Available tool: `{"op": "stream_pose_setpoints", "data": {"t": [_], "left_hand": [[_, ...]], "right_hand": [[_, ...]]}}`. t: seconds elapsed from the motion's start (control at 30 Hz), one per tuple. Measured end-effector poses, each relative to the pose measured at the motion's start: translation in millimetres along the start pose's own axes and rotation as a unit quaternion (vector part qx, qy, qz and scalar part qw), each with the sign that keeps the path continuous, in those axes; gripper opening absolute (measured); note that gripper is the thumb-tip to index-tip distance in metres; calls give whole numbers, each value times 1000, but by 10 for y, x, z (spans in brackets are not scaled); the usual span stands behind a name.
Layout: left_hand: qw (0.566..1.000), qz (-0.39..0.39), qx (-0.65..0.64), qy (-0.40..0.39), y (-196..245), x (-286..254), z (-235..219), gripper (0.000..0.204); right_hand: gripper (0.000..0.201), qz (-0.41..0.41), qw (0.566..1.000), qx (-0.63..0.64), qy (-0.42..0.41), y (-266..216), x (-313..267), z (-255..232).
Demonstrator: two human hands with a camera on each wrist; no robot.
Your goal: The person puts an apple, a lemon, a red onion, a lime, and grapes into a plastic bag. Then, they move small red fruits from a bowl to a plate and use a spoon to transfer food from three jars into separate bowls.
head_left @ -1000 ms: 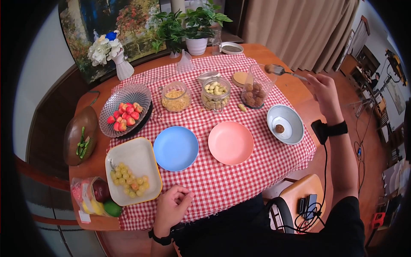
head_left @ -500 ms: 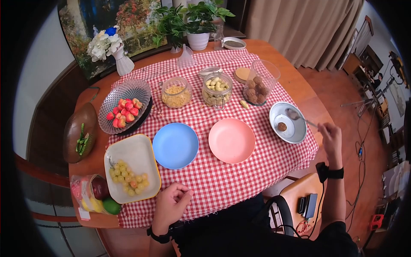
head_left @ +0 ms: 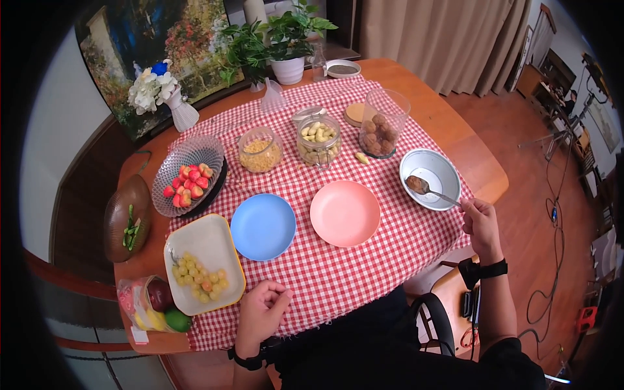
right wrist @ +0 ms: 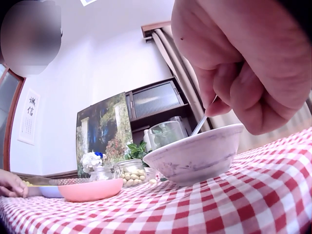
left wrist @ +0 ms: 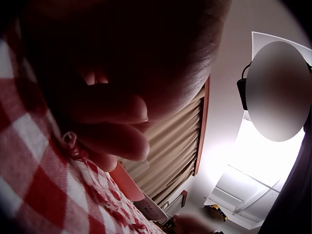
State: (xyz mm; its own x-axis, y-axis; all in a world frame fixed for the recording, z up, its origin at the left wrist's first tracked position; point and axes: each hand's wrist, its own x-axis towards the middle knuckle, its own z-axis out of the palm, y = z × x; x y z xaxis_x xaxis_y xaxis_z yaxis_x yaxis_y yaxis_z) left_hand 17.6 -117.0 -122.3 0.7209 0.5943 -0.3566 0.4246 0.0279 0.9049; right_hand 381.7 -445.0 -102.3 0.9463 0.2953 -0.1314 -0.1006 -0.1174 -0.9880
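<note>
My right hand (head_left: pixel 481 227) pinches the handle of a metal spoon (head_left: pixel 443 196) at the table's right side. The spoon's head dips into a white bowl (head_left: pixel 447 173), where a round brown ball (head_left: pixel 414 182) overlaps it. In the right wrist view, the handle slants down behind the rim of the patterned bowl (right wrist: pixel 195 158), with curled fingers (right wrist: pixel 243 87) above. My left hand (head_left: pixel 263 311) rests at the near edge of the checked tablecloth (head_left: pixel 312 286), fingers loosely bent and holding nothing. Left of the bowl stand a pink plate (head_left: pixel 345 214) and a blue plate (head_left: pixel 263 227).
Behind the bowl stands a clear container of brown balls (head_left: pixel 379 135). Further left are a jar of nuts (head_left: pixel 318 140), a jar of yellow bits (head_left: pixel 259 155) and a glass bowl of red fruit (head_left: pixel 170 166). A tray (head_left: pixel 195 237) with grapes lies near my left hand.
The spoon has come down from beside the clear container into the white bowl and over the ball there, as my right hand moved nearer. My left hand stays in place.
</note>
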Motion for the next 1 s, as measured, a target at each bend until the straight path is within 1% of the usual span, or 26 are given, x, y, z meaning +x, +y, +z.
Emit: {"op": "stream_pose_setpoints", "data": {"t": [0.07,0.17,0.27,0.5,0.7,0.8,0.93,0.97,1.0], "left_hand": [[1000,1,-1,1,-1,1,2,17],[1000,-4,1,1,14,-5,4,17],[1000,1,4,8,17,-10,5,17],[1000,0,2,5,16,-5,6,17],[1000,22,-10,5,-19,-2,11,16],[1000,29,-4,-5,-24,2,-9,16],[999,39,6,-16,-32,5,-24,15],[999,40,4,-13,-41,6,-23,15],[999,46,0,-11,-54,7,-22,16]], "right_hand": [[24,7,999,38,-10,38,36,-16],[23,20,999,42,2,35,63,2],[23,16,999,42,18,-1,98,4],[21,8,998,59,6,-198,236,-57],[22,2,998,56,18,-688,418,-26],[22,-29,998,43,-21,-1009,552,1],[23,-51,997,20,-46,-1386,775,143],[23,-53,997,20,-49,-1439,835,213],[23,-80,996,-9,-32,-1488,877,310]]}}
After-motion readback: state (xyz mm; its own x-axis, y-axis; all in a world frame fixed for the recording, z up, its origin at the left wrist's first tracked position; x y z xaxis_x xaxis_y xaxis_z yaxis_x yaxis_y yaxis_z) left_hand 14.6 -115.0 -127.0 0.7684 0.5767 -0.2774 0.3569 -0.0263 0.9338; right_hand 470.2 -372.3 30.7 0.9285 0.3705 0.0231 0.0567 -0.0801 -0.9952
